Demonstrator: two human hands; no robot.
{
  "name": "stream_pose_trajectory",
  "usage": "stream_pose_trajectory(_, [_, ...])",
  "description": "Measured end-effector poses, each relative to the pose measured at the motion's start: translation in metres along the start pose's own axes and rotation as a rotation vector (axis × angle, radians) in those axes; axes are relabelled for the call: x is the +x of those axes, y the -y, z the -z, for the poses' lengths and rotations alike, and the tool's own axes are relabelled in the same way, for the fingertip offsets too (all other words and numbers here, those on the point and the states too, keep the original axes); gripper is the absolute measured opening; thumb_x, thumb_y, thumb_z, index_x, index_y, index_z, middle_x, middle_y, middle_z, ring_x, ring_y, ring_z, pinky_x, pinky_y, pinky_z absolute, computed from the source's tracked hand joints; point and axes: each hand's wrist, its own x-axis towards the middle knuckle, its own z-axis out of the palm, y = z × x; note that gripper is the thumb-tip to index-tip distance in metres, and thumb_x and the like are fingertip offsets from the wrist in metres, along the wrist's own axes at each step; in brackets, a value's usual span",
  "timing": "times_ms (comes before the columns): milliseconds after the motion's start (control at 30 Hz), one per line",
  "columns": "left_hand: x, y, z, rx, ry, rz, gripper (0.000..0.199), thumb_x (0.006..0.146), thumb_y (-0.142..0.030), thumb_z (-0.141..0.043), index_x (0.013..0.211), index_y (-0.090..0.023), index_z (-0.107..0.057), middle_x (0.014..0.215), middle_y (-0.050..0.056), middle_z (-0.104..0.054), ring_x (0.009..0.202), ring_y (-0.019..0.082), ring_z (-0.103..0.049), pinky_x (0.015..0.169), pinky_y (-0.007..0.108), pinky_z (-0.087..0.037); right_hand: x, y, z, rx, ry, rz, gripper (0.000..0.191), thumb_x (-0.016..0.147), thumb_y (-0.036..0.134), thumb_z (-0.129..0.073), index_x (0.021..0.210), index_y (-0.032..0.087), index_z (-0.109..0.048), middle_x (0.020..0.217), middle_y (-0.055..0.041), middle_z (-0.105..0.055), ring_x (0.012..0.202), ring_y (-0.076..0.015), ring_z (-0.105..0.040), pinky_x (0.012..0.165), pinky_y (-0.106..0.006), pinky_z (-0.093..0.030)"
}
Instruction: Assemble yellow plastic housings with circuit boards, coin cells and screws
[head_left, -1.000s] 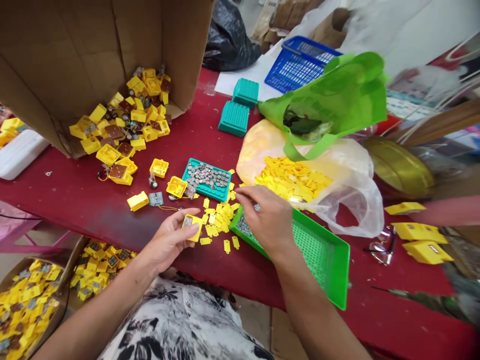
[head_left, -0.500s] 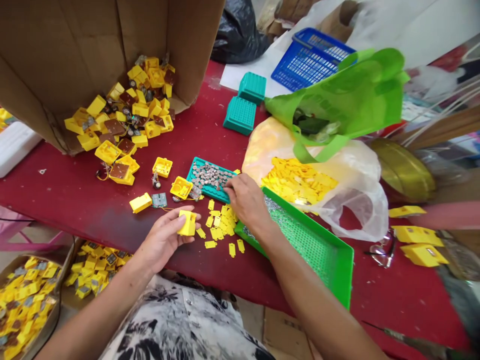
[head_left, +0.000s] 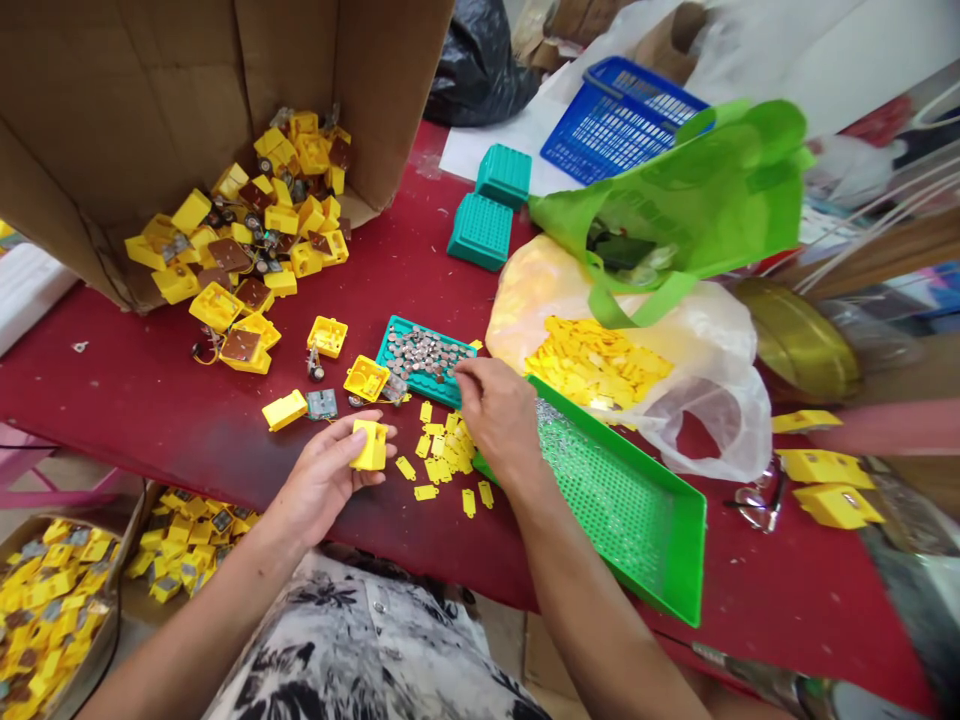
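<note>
- Head view: left hand (head_left: pixel 330 475) grips a yellow casing (head_left: pixel 370 445) between its fingers, above the red tabletop (head_left: pixel 420 540).
- Right hand (head_left: pixel 499 415) has its fingers pinched at the teal tray (head_left: pixel 424 362) of metal discs; any held piece is hidden.

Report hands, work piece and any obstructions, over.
Left hand holding yellow casing. Right hand at teal tray of metal discs, grip unclear. Loose yellow tabs lie between hands.

Dark-red cloth-covered table (head_left: pixel 675 540); bright green perforated plastic tray (head_left: pixel 622 500); solid-blue lattice plastic basket (head_left: pixel 611 125); white floral shirt (head_left: pixel 352 650), patterned black.
</note>
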Motion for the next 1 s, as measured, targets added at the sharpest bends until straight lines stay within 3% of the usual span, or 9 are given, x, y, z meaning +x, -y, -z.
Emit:
stream_pose_trajectory(167, [0.002, -0.003, 0.0, 0.0, 0.006, -0.004, 0.033, 0.077, -0.026, -0.076, 0.108, -0.014, -0.071, 0.103, 0.01, -0.074, 0.087, 0.019, -0.071, 0.065, 0.023, -0.057, -0.004, 0.016, -0.011, -0.038, 0.016, -0.038, 0.019, 0.089, 0.021, -0.052, 0.082, 0.014, -0.068, 0.087, -0.0115, -0.067, 0.082, -0.0227, -0.059, 0.078, -0.038, -0.047])
stream_pose_trajectory(467, [0.005, -0.001, 0.0, -0.016, 0.045, 0.011, 0.034, 0.078, -0.026, -0.075, 0.109, -0.014, -0.07, 0.109, 0.012, -0.073, 0.095, 0.023, -0.072, 0.072, 0.027, -0.058, 0.003, 0.014, -0.011, -0.053, 0.027, -0.126, 0.023, 0.088, 0.02, -0.048, 0.078, 0.013, -0.068, 0.083, -0.0131, -0.065, 0.08, -0.024, -0.058, 0.08, -0.041, -0.046])
stream_pose_trajectory(633, [0.009, 0.0, 0.001, -0.052, 0.056, 0.012, 0.037, 0.077, -0.027, -0.076, 0.112, -0.015, -0.072, 0.104, 0.01, -0.074, 0.093, 0.023, -0.072, 0.079, 0.031, -0.058, -0.003, 0.038, 0.011, 0.12, 0.055, -0.132, 0.019, 0.085, 0.024, -0.053, 0.077, 0.016, -0.068, 0.082, -0.0085, -0.068, 0.076, -0.0205, -0.061, 0.077, -0.037, -0.05])
stream_pose_trajectory(800, [0.012, 0.004, 0.003, -0.045, 0.074, -0.019, 0.039, 0.076, -0.028, -0.077, 0.113, -0.019, -0.073, 0.11, 0.009, -0.073, 0.095, 0.022, -0.069, 0.085, 0.035, -0.056, -0.025, 0.078, 0.035, 0.564, 0.255, -0.138, 0.015, 0.084, 0.028, -0.059, 0.075, 0.02, -0.067, 0.077, -0.0021, -0.069, 0.071, -0.0157, -0.063, 0.066, -0.029, -0.049])
stream_pose_trajectory(900, [0.011, 0.007, 0.002, -0.014, 0.104, -0.048, 0.04, 0.076, -0.028, -0.078, 0.115, -0.021, -0.073, 0.109, 0.008, -0.074, 0.096, 0.021, -0.068, 0.088, 0.035, -0.053, -0.03, 0.089, 0.033, 0.578, 0.303, -0.151, 0.013, 0.082, 0.024, -0.059, 0.074, 0.019, -0.067, 0.075, -0.0019, -0.069, 0.07, -0.0152, -0.063, 0.065, -0.029, -0.048])
stream_pose_trajectory(1000, [0.01, 0.008, 0.001, 0.033, 0.114, -0.076, 0.041, 0.076, -0.03, -0.078, 0.116, -0.021, -0.073, 0.107, 0.008, -0.075, 0.098, 0.022, -0.067, 0.089, 0.034, -0.051, -0.03, 0.09, 0.03, 0.495, 0.272, -0.122, 0.014, 0.081, 0.022, -0.058, 0.072, 0.019, -0.069, 0.073, -0.0027, -0.068, 0.068, -0.0152, -0.062, 0.065, -0.029, -0.047])
